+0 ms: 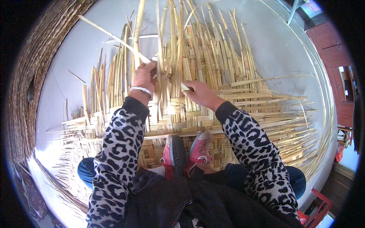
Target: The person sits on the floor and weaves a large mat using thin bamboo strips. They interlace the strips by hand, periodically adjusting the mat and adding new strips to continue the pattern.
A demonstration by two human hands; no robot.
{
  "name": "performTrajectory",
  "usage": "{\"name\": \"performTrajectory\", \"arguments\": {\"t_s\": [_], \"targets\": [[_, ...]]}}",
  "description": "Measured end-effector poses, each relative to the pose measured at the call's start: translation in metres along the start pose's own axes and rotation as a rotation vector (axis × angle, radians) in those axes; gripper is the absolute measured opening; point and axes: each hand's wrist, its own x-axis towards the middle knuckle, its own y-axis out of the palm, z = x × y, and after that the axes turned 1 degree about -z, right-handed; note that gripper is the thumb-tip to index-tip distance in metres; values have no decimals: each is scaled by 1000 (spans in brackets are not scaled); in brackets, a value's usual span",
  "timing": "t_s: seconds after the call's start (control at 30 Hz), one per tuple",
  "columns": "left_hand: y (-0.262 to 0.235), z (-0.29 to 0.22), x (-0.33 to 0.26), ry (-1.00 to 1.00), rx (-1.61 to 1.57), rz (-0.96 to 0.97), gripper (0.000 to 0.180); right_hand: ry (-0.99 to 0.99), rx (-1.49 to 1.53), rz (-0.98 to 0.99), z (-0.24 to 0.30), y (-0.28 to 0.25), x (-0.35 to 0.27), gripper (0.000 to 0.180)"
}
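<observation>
A half-woven mat of split reed strips (243,97) spreads over the floor beneath me, with loose strip ends fanning out on the far side and to both sides. My left hand (144,79), with a light bangle at its wrist, is closed around several upright reed strips (138,36); a pale strip slants from it to the upper left. Just to the right, my right hand (203,94) is closed on the end of a pale reed strip (185,87), low over the weave. Part of that strip is hidden by the fingers and the other strips.
My pink shoes (197,152) stand on the woven part. A tall stack of brown reed matting (28,87) lines the left side. Long thin strips (323,72) curve along the right, near red wooden furniture (334,49) and a red stool (321,207).
</observation>
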Motion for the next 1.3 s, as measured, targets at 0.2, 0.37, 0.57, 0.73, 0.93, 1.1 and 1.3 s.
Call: {"name": "performTrajectory", "arguments": {"t_s": [0.2,0.37,0.57,0.73,0.93,1.1,1.3], "targets": [[-34,0,-48,77,-55,88,5,10,-146,31,3,-4,8,32],[-80,14,-82,38,-3,213,8,-50,-166,-2,1,2,3,29],[-92,32,-86,-38,-75,-2,13,-76,-140,-70,1,9,-21,38],[-90,28,-81,-92,-52,-71,24,-210,-300,-197,4,23,-35,42],[-93,39,-80,-77,-49,-188,15,-233,-740,-94,4,33,-41,46],[-95,15,-78,40,-3,-198,17,-282,-876,-34,10,28,-38,46],[-119,-16,-101,-193,231,-164,19,-243,-618,26,6,1,-38,38]]}}
